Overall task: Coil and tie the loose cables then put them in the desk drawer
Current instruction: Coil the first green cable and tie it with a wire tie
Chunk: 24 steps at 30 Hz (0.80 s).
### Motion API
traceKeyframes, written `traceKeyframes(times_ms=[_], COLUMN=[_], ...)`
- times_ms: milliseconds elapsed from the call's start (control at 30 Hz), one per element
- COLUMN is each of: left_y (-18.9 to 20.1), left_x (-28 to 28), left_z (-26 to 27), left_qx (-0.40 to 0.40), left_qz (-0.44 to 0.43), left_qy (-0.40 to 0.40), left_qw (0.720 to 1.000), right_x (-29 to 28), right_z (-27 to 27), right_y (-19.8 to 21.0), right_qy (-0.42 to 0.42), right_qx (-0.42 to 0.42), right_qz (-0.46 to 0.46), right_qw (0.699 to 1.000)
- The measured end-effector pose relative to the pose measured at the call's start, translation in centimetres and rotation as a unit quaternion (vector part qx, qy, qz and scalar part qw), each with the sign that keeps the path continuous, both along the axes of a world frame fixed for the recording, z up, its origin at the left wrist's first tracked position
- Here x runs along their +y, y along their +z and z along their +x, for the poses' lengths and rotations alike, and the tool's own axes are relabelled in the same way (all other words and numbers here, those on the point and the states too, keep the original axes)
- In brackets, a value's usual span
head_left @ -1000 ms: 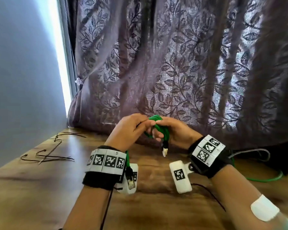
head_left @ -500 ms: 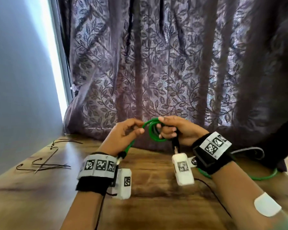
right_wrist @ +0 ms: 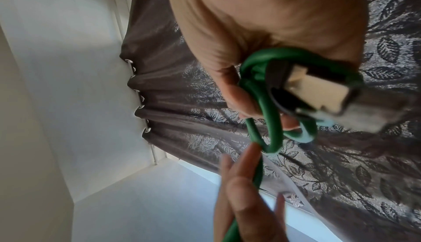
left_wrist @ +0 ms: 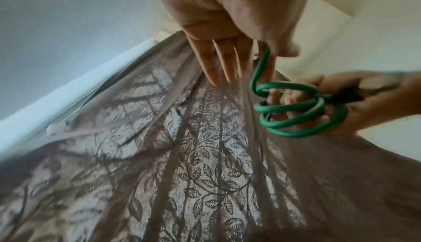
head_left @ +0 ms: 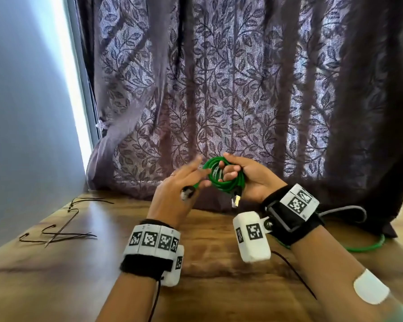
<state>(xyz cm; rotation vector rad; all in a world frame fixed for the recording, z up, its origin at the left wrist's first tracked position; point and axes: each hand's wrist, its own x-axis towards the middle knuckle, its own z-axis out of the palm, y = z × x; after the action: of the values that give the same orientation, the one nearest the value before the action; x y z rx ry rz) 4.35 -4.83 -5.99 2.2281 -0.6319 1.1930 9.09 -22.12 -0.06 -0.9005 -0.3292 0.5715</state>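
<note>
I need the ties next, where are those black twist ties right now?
In the head view, the ties lie far left on the desk, near the wall, beyond the left hand.

Your hands hold the coil (head_left: 221, 175) above the desk (head_left: 209, 270), before the curtain (head_left: 230, 89). Ties (head_left: 58, 226) lie on the desk, far left of the coil.
</note>
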Motion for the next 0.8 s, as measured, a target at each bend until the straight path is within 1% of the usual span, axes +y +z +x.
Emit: traceKeyframes(times_ms=[67, 133, 200, 233, 333, 400, 567, 633, 733, 800], left_y=[0.4, 1.0, 1.3, 1.3, 0.8, 0.4, -0.2, -0.4, -0.5, -0.5], left_x=[-0.7, -1.7, -2.5, -2.7, -3.1, -3.1, -3.2, -3.0, -3.1, -3.3], left_z=[-0.4, -1.2, -1.7, -1.8, -1.6, -1.2, -0.4, -0.2, -0.1, -0.1], left_qx=[-0.03, -0.053, -0.043, -0.031, 0.006, 0.037, 0.074, 0.088, 0.105, 0.109], left_qz=[0.06, 0.074, 0.066, 0.066, 0.092, 0.078, -0.011, -0.025, -0.017, -0.013], left_qy=[0.034, 0.015, -0.02, -0.022, 0.039, 0.073, 0.097, 0.113, 0.154, 0.171], left_qw=[0.997, 0.996, 0.997, 0.997, 0.995, 0.994, 0.992, 0.989, 0.982, 0.979], right_x=[0.1, 0.2, 0.4, 0.5, 1.2, 1.9, 3.7, 3.9, 4.2, 4.8], right_z=[0.1, 0.2, 0.1, 0.0, -0.7, -1.1, -2.0, -2.3, -2.5, -2.4], right_y=[0.0, 0.1, 0.0, 0.0, -0.1, -0.3, -1.0, -1.1, -1.2, -1.7], right_qy=[-0.028, -0.05, -0.059, -0.059, -0.065, -0.081, -0.111, -0.113, -0.129, -0.148], right_qx=[0.006, 0.005, 0.002, -0.001, -0.02, -0.033, -0.061, -0.064, -0.069, -0.085], right_qz=[0.0, -0.003, -0.012, -0.017, -0.031, -0.041, -0.085, -0.07, -0.031, -0.026], right_qw=[1.0, 0.999, 0.998, 0.998, 0.997, 0.995, 0.988, 0.989, 0.989, 0.985])
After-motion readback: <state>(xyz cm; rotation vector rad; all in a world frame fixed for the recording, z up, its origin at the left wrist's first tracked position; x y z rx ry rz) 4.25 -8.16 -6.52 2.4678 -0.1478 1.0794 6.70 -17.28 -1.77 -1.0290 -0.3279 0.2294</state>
